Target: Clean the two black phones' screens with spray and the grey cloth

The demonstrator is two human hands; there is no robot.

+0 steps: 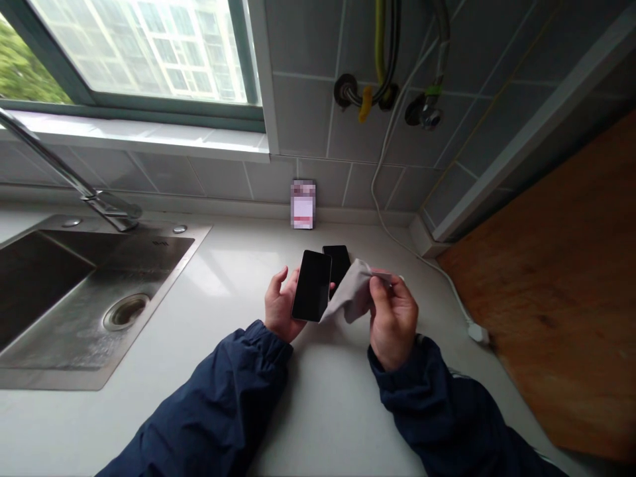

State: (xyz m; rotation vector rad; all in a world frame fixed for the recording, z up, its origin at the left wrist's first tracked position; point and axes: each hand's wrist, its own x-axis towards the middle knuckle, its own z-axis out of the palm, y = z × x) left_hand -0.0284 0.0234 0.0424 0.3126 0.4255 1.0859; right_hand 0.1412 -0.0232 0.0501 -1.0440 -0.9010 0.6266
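Observation:
A black smartphone (312,286) rests in my left hand (281,306), screen up, with the thumb apart at its left side and fingertips showing at its right edge. My right hand (394,319) pinches a light grey cloth (352,293) between thumb and fingers. The cloth hangs to the left, and its lower corner reaches the phone's bottom right edge. Behind the held phone, a second black phone (337,260) lies on the white counter (322,404), partly covered by the first phone and the cloth.
Against the tiled wall stands a small upright device or card with a blurred face (303,205). On the left is a steel sink (163,265) with a faucet (106,205). A white cable (427,255) runs down to a plug (478,333) beside a wooden panel (561,298).

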